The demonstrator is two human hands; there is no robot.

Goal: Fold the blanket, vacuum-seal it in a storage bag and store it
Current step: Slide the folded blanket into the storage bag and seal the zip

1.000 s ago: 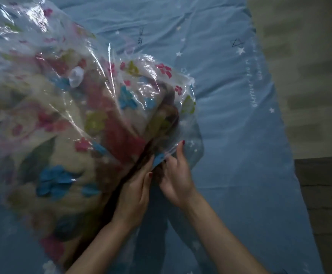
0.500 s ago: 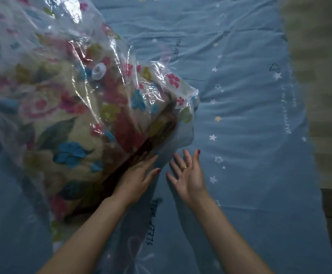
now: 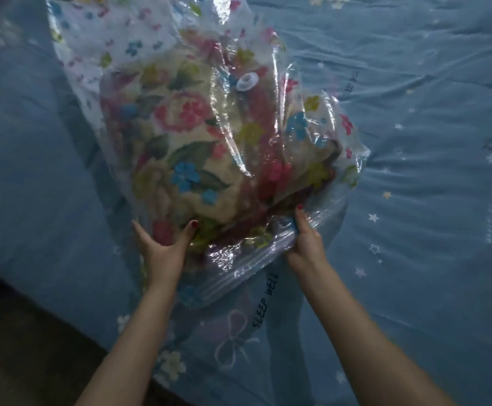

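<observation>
Ahead: we see the bulging storage bag (image 3: 209, 136) blocking the middle of the bed sheet (image 3: 429, 142).
Right: we find bare sheet, passable.
Near: our forearms flank the bag's mouth.

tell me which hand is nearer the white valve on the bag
The right hand, slightly. It pinches the storage bag at its near edge, below and right of the valve. The left hand holds the near-left corner, farther away.
</observation>
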